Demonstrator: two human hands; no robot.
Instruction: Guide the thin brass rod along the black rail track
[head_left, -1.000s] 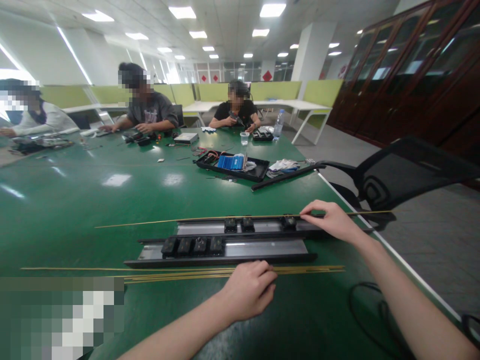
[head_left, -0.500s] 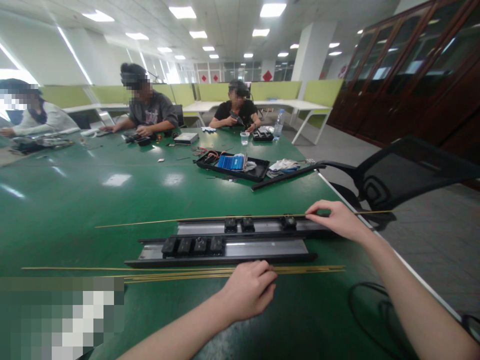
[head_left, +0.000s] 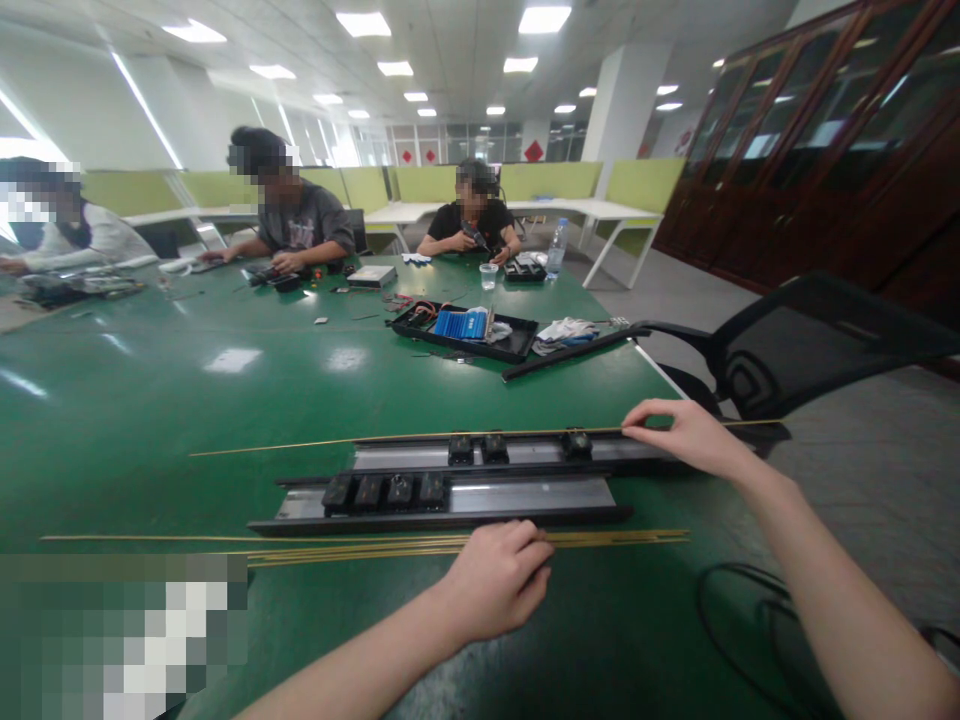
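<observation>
My right hand (head_left: 679,432) pinches a long, thin brass-coloured rod (head_left: 277,446) between thumb and fingertips. The rod runs along the back edge of the far metal rail (head_left: 405,457), which bears three small black blocks (head_left: 494,448). In front of it lies the near metal rail (head_left: 525,494), with several black blocks (head_left: 368,492) grouped in its left half. My left hand (head_left: 502,580) rests with curled fingers over a bundle of thin brass-coloured rods (head_left: 337,552) lying on the table; its fingertips are hidden, so any hold on them is unclear.
Beyond the rails, a black tray (head_left: 517,345) holds a blue finned part (head_left: 461,324). Gloves (head_left: 568,334) and a black bar (head_left: 559,358) lie beside it. A black cable (head_left: 701,600) is at lower right, an office chair (head_left: 810,340) at the right edge. Several people sit across the green table (head_left: 300,400).
My right hand has slid slightly to the right along the thin rod, still pinching. The rod and my left hand look unmoved.
</observation>
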